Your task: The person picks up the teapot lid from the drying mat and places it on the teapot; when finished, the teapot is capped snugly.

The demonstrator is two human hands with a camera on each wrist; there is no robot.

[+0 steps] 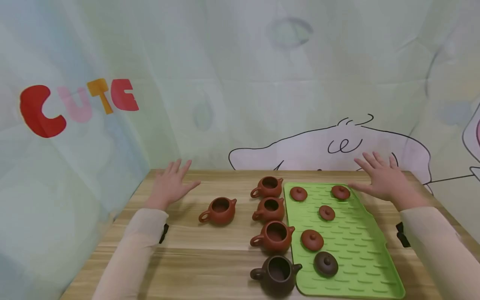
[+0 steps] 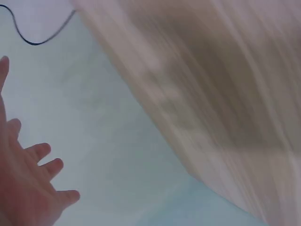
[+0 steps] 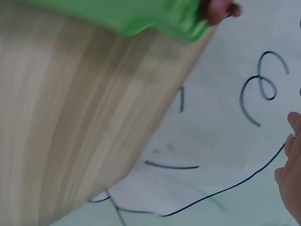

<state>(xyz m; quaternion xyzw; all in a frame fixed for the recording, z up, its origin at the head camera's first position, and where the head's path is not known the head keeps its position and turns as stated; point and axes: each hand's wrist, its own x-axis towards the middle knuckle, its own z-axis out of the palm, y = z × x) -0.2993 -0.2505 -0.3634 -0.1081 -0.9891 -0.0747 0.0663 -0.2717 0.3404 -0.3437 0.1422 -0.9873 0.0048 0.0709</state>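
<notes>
My left hand point(image 1: 170, 185), fingers spread, is over the back left of the wooden table and holds nothing. Nearest to it is a red-brown clay teapot point(image 1: 222, 211) without a lid. My right hand point(image 1: 382, 179) is spread too, beside the far right corner of a green mat point(image 1: 360, 254). On that mat lie several teapot lids: a red-brown lid point(image 1: 341, 192) closest to the right hand, others further left, and a dark brown lid point(image 1: 326, 264) at the front. Along the mat's left edge stand three red-brown teapots point(image 1: 275, 236) and a dark brown teapot point(image 1: 278, 275), all lidless, spouts pointing right.
The wooden table point(image 1: 195, 266) ends at a pale curtain point(image 1: 210, 91) printed with coloured letters and a line drawing. Black straps show at both wrists. Bare wood surrounds the single teapot on the left.
</notes>
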